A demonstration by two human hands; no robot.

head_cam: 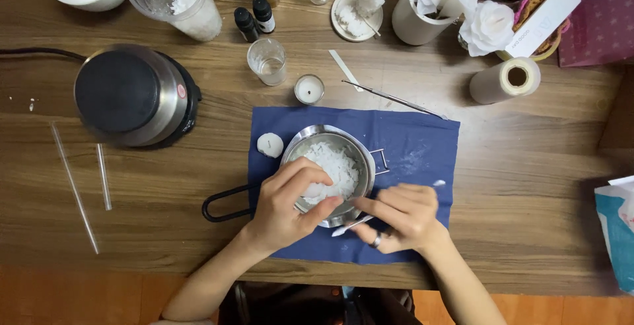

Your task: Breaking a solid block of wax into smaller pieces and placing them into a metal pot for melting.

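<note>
Left hand (290, 199) clutching white waxy lump, right hand (399, 216) pinching thin white stick, over flake-filled steel pan (330, 170), blue cloth (416, 147)

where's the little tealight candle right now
In the head view the tealight candle stands on the wooden table just above the blue cloth, right of the small clear glass.

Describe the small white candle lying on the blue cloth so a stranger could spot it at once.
Find the blue cloth at the middle of the wooden table. Beside its left edge, just left of the metal pot of wax flakes, lies a small round white candle. Unlike the tealight above, it has no cup.
</note>
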